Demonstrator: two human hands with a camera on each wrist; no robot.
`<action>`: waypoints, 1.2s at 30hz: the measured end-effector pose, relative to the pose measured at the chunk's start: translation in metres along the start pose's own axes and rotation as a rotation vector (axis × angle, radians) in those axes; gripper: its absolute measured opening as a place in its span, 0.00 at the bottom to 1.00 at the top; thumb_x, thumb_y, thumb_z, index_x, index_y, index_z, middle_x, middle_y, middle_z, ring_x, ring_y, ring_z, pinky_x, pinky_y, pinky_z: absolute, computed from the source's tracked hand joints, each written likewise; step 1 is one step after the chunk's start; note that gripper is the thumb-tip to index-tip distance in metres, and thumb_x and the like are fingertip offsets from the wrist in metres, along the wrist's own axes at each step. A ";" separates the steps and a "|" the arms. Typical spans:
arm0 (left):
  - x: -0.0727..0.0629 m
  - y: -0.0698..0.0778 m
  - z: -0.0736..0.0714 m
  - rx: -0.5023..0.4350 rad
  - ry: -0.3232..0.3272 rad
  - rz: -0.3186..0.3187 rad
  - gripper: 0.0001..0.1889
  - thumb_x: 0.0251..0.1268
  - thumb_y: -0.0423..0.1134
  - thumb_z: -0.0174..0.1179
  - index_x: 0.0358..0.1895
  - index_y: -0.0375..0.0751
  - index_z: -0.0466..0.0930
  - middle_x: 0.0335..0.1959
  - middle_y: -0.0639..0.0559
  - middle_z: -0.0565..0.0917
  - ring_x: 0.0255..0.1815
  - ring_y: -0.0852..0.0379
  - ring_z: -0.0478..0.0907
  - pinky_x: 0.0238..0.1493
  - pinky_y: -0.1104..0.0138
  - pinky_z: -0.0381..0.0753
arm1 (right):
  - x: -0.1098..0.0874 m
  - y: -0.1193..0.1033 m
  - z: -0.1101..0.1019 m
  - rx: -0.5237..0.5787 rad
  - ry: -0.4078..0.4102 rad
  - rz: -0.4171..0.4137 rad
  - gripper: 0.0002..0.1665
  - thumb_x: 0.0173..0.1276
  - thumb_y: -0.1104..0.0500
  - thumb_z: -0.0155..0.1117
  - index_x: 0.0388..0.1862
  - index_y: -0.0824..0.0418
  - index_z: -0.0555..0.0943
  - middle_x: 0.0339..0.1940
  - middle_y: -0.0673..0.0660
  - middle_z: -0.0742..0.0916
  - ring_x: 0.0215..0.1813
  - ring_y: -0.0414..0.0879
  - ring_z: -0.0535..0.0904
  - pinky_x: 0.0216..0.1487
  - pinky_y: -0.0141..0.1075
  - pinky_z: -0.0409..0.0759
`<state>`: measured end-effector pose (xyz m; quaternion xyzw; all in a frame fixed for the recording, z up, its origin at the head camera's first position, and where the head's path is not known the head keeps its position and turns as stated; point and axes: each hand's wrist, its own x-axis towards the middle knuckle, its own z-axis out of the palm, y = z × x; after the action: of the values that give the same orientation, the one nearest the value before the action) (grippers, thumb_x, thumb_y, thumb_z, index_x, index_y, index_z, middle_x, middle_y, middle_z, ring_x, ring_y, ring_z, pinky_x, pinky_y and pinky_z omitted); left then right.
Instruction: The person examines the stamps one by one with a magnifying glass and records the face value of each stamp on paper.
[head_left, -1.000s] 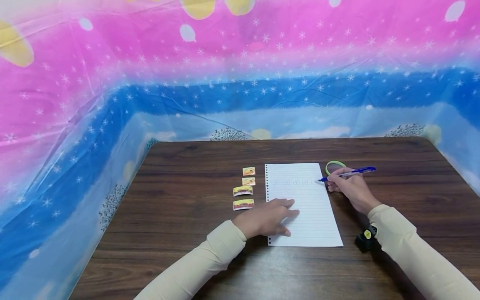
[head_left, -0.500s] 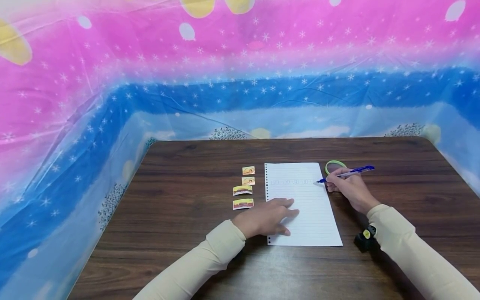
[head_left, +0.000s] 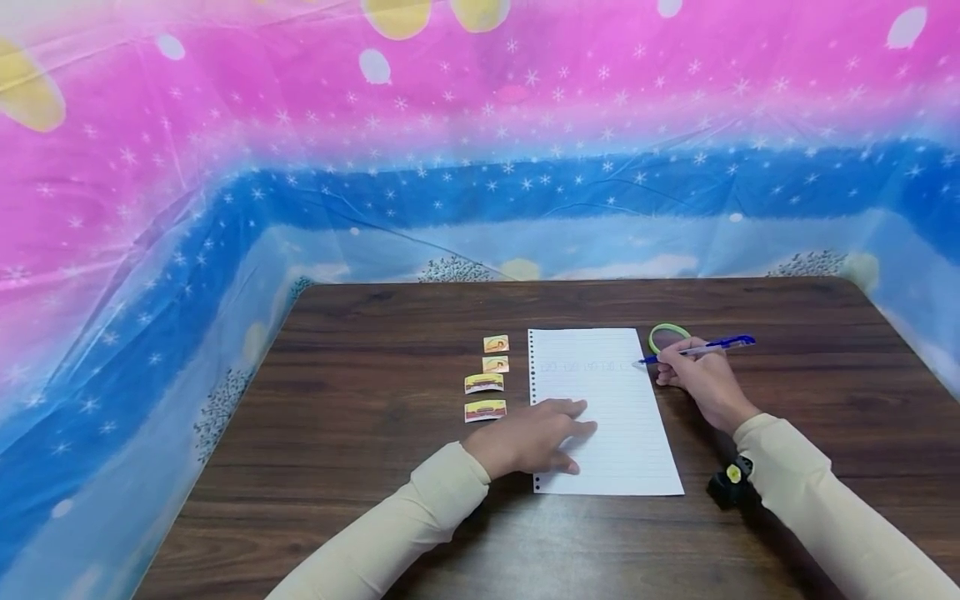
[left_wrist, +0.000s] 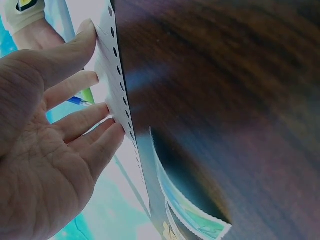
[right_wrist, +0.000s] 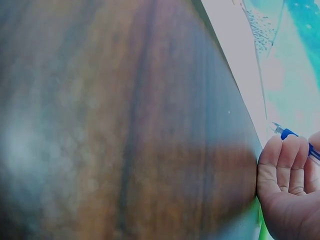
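Note:
A lined sheet of paper (head_left: 615, 450) with punched holes down its left side lies on the brown wooden table. Faint handwriting runs in one row across its upper part. My left hand (head_left: 542, 435) rests on the sheet's lower left with fingers spread, as the left wrist view (left_wrist: 65, 115) also has it. My right hand (head_left: 705, 379) pinches a blue pen (head_left: 720, 343) at the sheet's right edge, the tip at the end of the written row. In the right wrist view the pen (right_wrist: 287, 134) sticks out past the curled fingers.
A green ring (head_left: 660, 328), perhaps a tape roll, lies behind my right hand. Several small yellow and orange picture cards (head_left: 485, 410) form a column left of the sheet. A black device (head_left: 727, 485) is strapped at my right wrist. A patterned cloth (head_left: 480, 192) hangs behind the table.
The pen tip has shifted slightly to the right along the written row, with a little more writing at its end. My left hand stays put on the paper.

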<state>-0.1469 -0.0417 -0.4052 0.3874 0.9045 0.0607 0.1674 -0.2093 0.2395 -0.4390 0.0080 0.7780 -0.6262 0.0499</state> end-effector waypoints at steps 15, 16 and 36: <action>0.000 0.000 0.000 0.006 0.008 -0.011 0.33 0.67 0.50 0.67 0.75 0.50 0.70 0.79 0.48 0.63 0.79 0.53 0.58 0.72 0.62 0.67 | 0.002 -0.001 0.000 -0.038 -0.024 -0.012 0.13 0.76 0.60 0.58 0.48 0.70 0.72 0.38 0.59 0.84 0.36 0.42 0.84 0.43 0.33 0.85; 0.000 0.000 0.000 0.004 0.006 -0.012 0.33 0.68 0.50 0.67 0.75 0.50 0.70 0.79 0.48 0.63 0.79 0.53 0.58 0.72 0.62 0.67 | 0.002 -0.001 0.000 -0.040 -0.028 -0.017 0.13 0.76 0.60 0.58 0.48 0.70 0.72 0.38 0.59 0.84 0.36 0.42 0.84 0.43 0.33 0.85; -0.001 -0.001 0.002 -0.002 0.013 0.001 0.33 0.68 0.49 0.67 0.75 0.49 0.70 0.79 0.47 0.63 0.79 0.53 0.58 0.73 0.64 0.64 | 0.001 0.002 0.002 -0.051 0.009 -0.024 0.15 0.79 0.55 0.54 0.46 0.68 0.70 0.48 0.62 0.77 0.39 0.41 0.80 0.44 0.32 0.85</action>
<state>-0.1466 -0.0432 -0.4072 0.3874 0.9053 0.0644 0.1618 -0.2099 0.2377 -0.4413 0.0003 0.7939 -0.6068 0.0390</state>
